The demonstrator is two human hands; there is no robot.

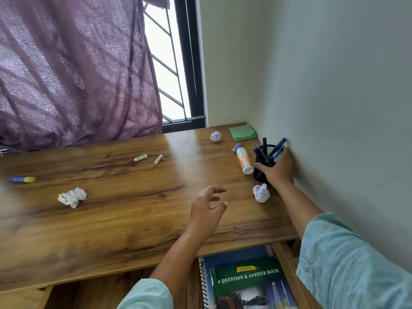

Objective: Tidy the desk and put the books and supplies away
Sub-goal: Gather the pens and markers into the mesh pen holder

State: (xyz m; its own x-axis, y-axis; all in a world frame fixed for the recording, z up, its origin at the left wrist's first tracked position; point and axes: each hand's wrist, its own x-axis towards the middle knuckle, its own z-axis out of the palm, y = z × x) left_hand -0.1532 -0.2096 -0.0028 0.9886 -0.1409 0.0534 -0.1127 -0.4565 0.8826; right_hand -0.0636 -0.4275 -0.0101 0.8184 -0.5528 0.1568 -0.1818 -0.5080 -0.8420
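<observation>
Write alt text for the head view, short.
A person's right hand holds a black mesh pen cup by the wall on a wooden desk, while the open left hand hovers over the middle. Crumpled paper balls, a glue bottle, green sticky notes and small supplies lie scattered; books sit in an open drawer below.

Black metal mesh pen holder [264, 169] in the right hand [277, 169]. Beneath it, a smooth wood-grain desk [124, 210] with soft sheen. Crumpled paper ball [261, 192] just beside the wrist.
</observation>
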